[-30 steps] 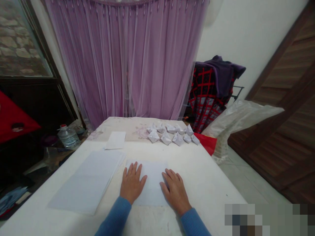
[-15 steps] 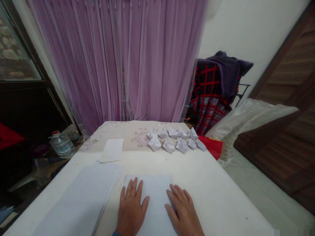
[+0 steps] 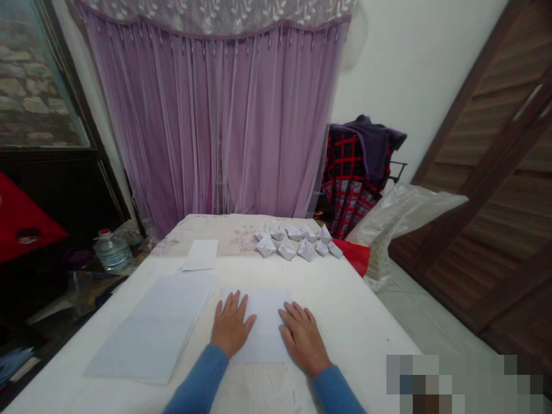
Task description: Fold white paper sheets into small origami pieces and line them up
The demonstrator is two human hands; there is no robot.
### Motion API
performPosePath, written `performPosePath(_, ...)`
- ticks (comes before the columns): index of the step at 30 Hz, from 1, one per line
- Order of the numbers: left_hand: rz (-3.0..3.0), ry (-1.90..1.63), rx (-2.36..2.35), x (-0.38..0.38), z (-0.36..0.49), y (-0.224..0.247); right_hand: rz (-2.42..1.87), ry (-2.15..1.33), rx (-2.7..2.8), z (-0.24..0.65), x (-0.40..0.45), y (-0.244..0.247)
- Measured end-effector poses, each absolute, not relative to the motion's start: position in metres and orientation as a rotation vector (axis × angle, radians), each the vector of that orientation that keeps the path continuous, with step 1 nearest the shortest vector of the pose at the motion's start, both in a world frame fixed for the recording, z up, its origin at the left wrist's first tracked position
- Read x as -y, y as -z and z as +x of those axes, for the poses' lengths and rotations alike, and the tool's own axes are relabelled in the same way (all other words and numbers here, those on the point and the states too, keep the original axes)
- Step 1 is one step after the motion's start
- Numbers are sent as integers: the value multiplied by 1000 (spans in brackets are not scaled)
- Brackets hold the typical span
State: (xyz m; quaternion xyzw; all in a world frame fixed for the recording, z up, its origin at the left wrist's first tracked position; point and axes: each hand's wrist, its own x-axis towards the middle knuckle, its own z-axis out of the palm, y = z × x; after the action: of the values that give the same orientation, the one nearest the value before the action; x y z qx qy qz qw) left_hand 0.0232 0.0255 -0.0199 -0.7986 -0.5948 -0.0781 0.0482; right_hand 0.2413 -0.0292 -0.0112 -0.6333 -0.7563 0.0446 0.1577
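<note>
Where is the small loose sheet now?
In the head view, the small sheet lies at the far end of the table, left of the paper boats, beyond the stack.

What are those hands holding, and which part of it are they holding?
Nothing is held. The left hand and right hand lie flat on a white rectangular paper sheet, with no grip on any part of it.

Left hand [image 3: 232, 325] has a narrow gap to the paper stack [image 3: 155, 328]. Straight ahead, the loose sheet [image 3: 200, 255] and paper boats [image 3: 297, 244] stand in the way. Right hand [image 3: 303, 339] can pass rightward along the table [image 3: 345, 322] to its edge.
</note>
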Motion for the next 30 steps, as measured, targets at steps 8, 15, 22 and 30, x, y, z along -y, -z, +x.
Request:
performPosePath(8, -2673, 209, 1601, -40, -9, 32, -1868, -17, 2083, 251, 26, 28)
performPosePath(15, -2603, 333, 1521, -42, -8, 45, -1670, 13, 1984, 192, -12, 19)
performPosePath(22, -2581, 321, 1532, -39, -6, 46, -1725, -88, 2118, 161, -23, 17)
performPosePath(30, -2567, 374, 1484, -37, -7, 46, -1784, -171, 2269, 180, -13, 13)
